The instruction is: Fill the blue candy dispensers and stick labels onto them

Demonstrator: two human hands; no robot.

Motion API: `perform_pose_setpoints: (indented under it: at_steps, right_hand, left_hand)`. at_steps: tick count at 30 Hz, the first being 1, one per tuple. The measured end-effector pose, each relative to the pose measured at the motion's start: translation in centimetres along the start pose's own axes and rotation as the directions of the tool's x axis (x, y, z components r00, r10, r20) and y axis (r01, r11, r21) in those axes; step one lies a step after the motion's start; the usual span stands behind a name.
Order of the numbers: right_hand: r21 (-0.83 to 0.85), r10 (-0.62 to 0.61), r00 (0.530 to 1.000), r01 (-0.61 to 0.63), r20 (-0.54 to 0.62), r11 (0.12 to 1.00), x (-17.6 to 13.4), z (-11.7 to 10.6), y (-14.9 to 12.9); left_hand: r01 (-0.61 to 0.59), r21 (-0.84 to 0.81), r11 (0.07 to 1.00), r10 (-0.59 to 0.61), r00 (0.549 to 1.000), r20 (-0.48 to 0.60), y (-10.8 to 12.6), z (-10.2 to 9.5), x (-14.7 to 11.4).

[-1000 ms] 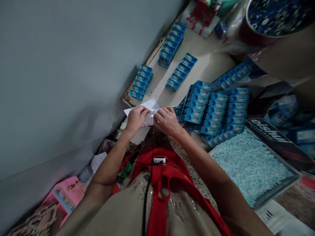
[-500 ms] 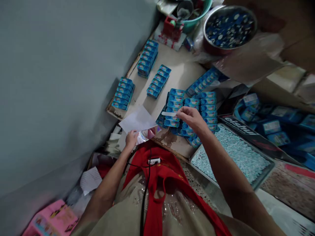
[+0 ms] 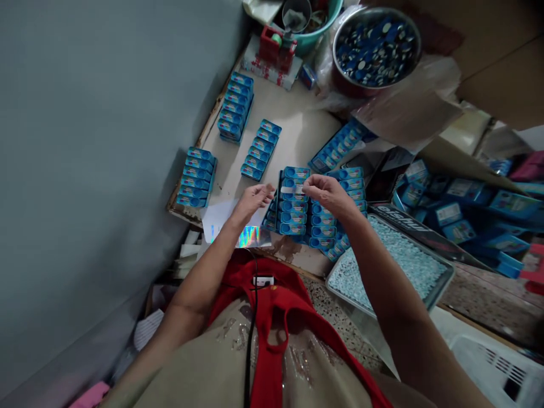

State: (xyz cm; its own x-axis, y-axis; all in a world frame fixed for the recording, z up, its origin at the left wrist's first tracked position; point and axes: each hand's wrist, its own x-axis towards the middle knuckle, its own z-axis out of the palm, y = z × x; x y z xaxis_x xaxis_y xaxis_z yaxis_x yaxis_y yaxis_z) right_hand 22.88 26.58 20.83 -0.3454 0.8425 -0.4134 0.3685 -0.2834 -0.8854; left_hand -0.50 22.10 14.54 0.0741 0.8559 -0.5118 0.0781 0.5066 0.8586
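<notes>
My right hand (image 3: 325, 191) pinches one end of a small whitish, see-through strip (image 3: 290, 190), seemingly a sticker or a piece of tape. The strip is over a row of blue boxes (image 3: 293, 219) with coloured printing. Just left of that row, my left hand (image 3: 255, 199) reaches out with its fingers stretched and nothing visible in them. Below my left wrist, white sheets (image 3: 219, 218) and a shiny rainbow-coloured sheet (image 3: 250, 236) lie at the table's near edge.
More blue box rows (image 3: 196, 177) stand on the table. A red tape dispenser (image 3: 276, 48) and a metal bowl (image 3: 419, 34) of small blue and white pieces are at the back. To the right are a tray (image 3: 444, 283) of pale pellets and a carton of blue packs (image 3: 461, 209).
My left hand has let go of the white sheet and moved up and right, close to the strip. My right hand keeps the strip over the boxes. The view has shifted slightly.
</notes>
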Motion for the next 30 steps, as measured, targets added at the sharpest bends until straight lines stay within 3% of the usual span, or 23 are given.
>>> perform_pose_setpoints:
  at_steps: [3,5,13,16,20,24,30]
  right_hand:
    - [0.016,0.002,1.000,-0.002,-0.008,1.000,0.3,0.1,0.1]
    - [0.028,0.011,1.000,-0.011,-0.007,1.000,0.4,0.3,0.2]
    - [-0.045,0.085,0.987,-0.092,-0.137,0.995,2.4,0.5,1.5]
    - [-0.214,0.082,0.967,-0.136,-0.243,0.967,4.0,0.6,2.1]
    - [-0.491,0.051,0.938,-0.225,-0.342,0.842,5.6,0.5,2.0]
    - [-0.611,0.027,0.924,-0.273,-0.381,0.743,6.3,0.6,1.3]
    - [-0.625,0.062,0.927,-0.298,-0.370,0.721,6.7,1.0,1.2]
  left_hand:
    - [0.117,-0.248,0.962,-0.083,0.986,0.144,0.5,0.8,0.5]
    - [0.145,-0.299,0.943,-0.102,0.983,0.154,0.9,1.2,0.9]
    - [0.112,-0.326,0.939,-0.117,0.993,0.004,2.0,1.7,3.0]
    - [0.031,-0.288,0.957,-0.057,0.995,-0.084,2.2,1.9,4.1]
    - [-0.042,-0.179,0.983,0.009,0.984,-0.179,2.3,2.3,5.6]
    - [-0.023,-0.182,0.983,-0.013,0.981,-0.194,2.1,2.5,6.3]
    - [0.017,-0.256,0.967,-0.068,0.979,-0.194,1.4,2.5,6.5]
